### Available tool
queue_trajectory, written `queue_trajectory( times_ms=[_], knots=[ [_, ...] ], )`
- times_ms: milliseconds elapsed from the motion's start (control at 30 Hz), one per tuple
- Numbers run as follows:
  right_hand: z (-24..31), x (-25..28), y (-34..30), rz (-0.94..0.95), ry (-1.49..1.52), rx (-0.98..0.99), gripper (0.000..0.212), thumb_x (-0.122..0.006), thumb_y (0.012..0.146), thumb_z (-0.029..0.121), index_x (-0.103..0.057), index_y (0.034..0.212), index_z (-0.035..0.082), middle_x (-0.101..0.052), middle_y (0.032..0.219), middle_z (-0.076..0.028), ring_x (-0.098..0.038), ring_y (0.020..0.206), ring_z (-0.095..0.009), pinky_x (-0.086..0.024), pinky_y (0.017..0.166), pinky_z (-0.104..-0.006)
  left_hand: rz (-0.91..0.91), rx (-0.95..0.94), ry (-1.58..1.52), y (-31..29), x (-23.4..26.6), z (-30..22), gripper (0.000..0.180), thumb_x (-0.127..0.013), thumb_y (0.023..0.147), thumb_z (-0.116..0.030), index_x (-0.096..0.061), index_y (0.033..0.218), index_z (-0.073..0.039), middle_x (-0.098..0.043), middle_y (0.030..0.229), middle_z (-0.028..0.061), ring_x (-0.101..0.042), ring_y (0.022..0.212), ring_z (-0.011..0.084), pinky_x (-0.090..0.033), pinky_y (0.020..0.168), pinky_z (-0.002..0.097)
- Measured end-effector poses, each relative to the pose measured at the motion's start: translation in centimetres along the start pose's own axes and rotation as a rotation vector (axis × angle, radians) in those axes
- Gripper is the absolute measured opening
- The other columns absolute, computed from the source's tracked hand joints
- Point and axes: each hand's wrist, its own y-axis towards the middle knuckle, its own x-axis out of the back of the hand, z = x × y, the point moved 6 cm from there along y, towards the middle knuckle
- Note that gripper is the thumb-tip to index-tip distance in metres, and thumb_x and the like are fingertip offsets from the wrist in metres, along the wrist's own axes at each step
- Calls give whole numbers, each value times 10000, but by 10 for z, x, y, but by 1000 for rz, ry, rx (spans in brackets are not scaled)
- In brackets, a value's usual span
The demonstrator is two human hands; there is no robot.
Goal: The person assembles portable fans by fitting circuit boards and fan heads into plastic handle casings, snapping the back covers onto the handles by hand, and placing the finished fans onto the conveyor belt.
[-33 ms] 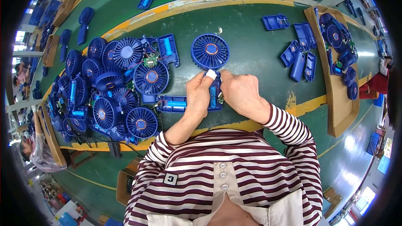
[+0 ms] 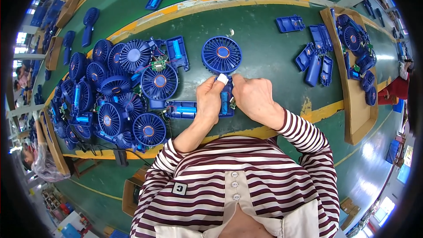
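A blue handheld fan lies before me, its round fan head [image 2: 221,54] pointing away from me. Its opened handle [image 2: 227,99] shows a light-blue battery inside, with a bit of green circuit board at its right side. My left hand [image 2: 208,97] is closed around the handle's left side, its thumb, with a white wrap on the tip, near the neck. From the right, my right hand [image 2: 255,97] presses its bent fingers at the neck; whatever sits between those fingertips is hidden. Just left of my left hand lies another open handle [image 2: 181,109] with a battery.
A heap of blue fans [image 2: 110,81] with wires and boards covers the left of the green table [image 2: 260,48]. Loose blue handle covers [image 2: 313,69] lie to the right, beside a cardboard tray [image 2: 352,119] holding more fan parts. A yellow strip [image 2: 319,111] edges the table.
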Motion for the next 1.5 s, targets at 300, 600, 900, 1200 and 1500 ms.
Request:
queue_trajectory(
  times_ms=[300,600,900,1200,1500],
  knots=[
    [-5,7,-1,-89,119,42,79,-545,689,64,-495,637,31,-515,461,-143,-529,402,-313,-409,381,-396,17,78,-59,-3,-2,3,131,-500,846,-87,-603,860,-7,-543,708,-27,-458,611,30,-376,526,196],
    [-29,35,62,420,124,-17,261,-534,787,279,-640,683,64,-611,695,-173,-595,672,-360,-473,621,-445,83,154,-82,5,-3,4,176,-472,894,-144,-564,906,6,-628,745,102,-577,558,134,-491,499,260],
    [-6,-9,229,-94,-271,317,236,-554,689,91,-586,913,24,-583,910,-132,-576,847,-311,-479,650,-419,139,138,-90,-2,0,4,149,-464,889,-125,-550,903,-4,-629,746,108,-584,570,146,-498,495,271],
    [8,-82,301,69,-505,378,360,-460,836,166,-494,1190,107,-514,1157,-77,-469,1079,-316,-374,875,-558,196,172,-51,-3,2,19,173,-472,897,-153,-561,927,-9,-641,764,106,-572,551,127,-498,494,256],
    [-30,70,251,-484,442,73,445,-651,611,192,-487,979,3,-517,943,-191,-524,906,-360,-444,759,-418,136,159,-116,2,7,14,115,-486,882,-122,-540,930,-33,-636,747,112,-570,529,147,-489,468,279]
  ],
)
